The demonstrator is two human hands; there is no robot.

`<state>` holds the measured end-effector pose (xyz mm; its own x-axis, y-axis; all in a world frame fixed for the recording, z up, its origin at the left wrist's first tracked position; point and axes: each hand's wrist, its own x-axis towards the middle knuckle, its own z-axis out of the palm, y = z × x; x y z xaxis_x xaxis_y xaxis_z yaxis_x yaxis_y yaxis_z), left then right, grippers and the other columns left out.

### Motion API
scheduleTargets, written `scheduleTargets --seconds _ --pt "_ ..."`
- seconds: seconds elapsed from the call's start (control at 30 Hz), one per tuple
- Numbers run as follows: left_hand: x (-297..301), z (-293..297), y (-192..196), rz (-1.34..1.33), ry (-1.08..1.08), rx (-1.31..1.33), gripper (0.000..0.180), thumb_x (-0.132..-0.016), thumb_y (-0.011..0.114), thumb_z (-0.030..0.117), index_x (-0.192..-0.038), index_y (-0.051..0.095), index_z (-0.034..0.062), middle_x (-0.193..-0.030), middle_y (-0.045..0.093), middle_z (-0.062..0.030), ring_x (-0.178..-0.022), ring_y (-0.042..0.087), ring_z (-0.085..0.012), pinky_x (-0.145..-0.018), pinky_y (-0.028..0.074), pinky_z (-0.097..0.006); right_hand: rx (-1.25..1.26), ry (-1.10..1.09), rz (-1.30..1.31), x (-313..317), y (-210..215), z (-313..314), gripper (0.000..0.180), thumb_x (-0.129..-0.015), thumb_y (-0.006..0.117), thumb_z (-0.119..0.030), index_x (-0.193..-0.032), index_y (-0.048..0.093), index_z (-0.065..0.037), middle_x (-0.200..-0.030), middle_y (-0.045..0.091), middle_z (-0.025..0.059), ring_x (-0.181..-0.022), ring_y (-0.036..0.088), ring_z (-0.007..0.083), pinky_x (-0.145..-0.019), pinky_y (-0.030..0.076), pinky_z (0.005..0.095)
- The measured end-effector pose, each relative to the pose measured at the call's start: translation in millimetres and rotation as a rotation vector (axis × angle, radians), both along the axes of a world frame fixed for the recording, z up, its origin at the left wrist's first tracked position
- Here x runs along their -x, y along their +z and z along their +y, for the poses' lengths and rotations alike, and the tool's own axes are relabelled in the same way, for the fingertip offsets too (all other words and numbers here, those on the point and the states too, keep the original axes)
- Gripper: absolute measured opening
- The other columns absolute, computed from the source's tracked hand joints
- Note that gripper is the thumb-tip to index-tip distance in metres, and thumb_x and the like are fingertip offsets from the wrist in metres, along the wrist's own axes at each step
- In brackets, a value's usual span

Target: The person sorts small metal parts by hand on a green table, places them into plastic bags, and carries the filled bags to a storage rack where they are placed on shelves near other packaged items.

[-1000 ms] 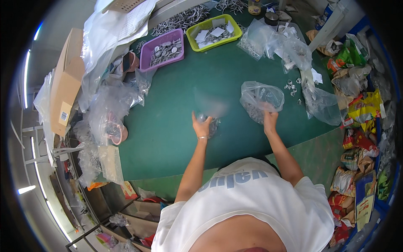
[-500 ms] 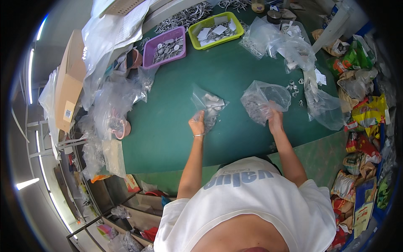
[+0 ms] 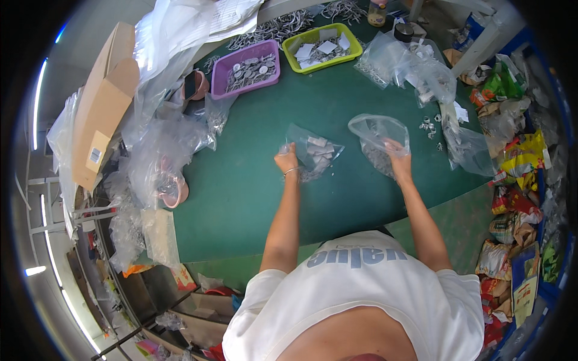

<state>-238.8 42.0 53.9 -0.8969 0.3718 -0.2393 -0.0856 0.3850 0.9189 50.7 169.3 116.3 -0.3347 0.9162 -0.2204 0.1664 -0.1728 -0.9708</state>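
Observation:
My left hand (image 3: 287, 159) is closed on the left edge of a clear plastic bag (image 3: 333, 150) lying on the green tabletop. Small whitish-grey pieces sit bunched inside that bag. To the right, a second clear plastic bag (image 3: 367, 128) stands with its wide mouth toward the far side and small greyish pieces in its lower part. Closed on this bag's right side is my right hand (image 3: 399, 159); its fingertips show through or behind the film, and I cannot tell which.
Across the green table (image 3: 253, 198) stand a purple basket (image 3: 277, 69) of grey discs and a yellow-green basket (image 3: 319, 69) with white cards. Loose metal rings (image 3: 428, 126) lie at right. Plastic bags and a pink cup (image 3: 174, 192) crowd the left edge.
The view has shifted slightly. The left bag lies more spread out, its pieces showing more plainly. The right bag's mouth has turned and sits more upright, with my right hand still at its side.

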Motion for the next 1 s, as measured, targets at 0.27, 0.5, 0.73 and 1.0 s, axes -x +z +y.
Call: scheduleTargets --seconds 0.27,0.5,0.73,1.0 --pt "-45.0 -20.6 67.2 0.333 -0.482 -0.262 0.016 -0.075 0.065 0.011 -0.08 0.065 -0.0047 -0.073 0.063 -0.0073 -0.067 0.056 -0.011 -0.064 0.044 -0.023 0.216 -0.479 0.451 -23.5 41.6 -14.0 0.031 -0.089 0.044 -0.019 -0.106 0.048 0.006 -0.1 0.058 0.0209 -0.092 0.058 0.0298 -0.079 0.048 0.0365" --pt "-52.0 -27.3 154.6 -0.057 -0.675 -0.412 0.019 -0.077 0.063 0.016 -0.076 0.065 -0.0035 -0.059 0.053 -0.0024 -0.051 0.043 -0.0096 -0.049 0.034 -0.024 0.184 -0.567 0.566 -77.3 86.1 -46.5 0.032 -0.091 0.036 -0.017 -0.108 0.045 0.009 -0.103 0.055 0.0262 -0.095 0.057 0.0323 -0.079 0.048 0.0374" --pt "-83.8 16.4 213.1 -0.115 -1.161 -0.507 0.019 -0.073 0.063 0.016 -0.07 0.064 -0.0029 -0.055 0.046 -0.001 -0.05 0.038 -0.0089 -0.046 0.028 -0.023 0.068 -0.689 0.53 -152.5 115.4 -82.8 0.036 -0.09 0.039 -0.021 -0.101 0.048 0.013 -0.105 0.054 0.0268 -0.099 0.055 0.0332 -0.084 0.046 0.038" --pt "-205.0 56.4 235.3 0.086 -1.512 -0.465 0.027 -0.071 0.063 0.023 -0.065 0.063 -0.0037 -0.053 0.049 -0.0056 -0.049 0.042 -0.0131 -0.047 0.03 -0.027 0.114 -0.995 0.683 -276.0 98.5 -119.3 0.033 -0.089 0.039 -0.018 -0.106 0.045 0.01 -0.103 0.055 0.0261 -0.099 0.055 0.0331 -0.084 0.046 0.0382"
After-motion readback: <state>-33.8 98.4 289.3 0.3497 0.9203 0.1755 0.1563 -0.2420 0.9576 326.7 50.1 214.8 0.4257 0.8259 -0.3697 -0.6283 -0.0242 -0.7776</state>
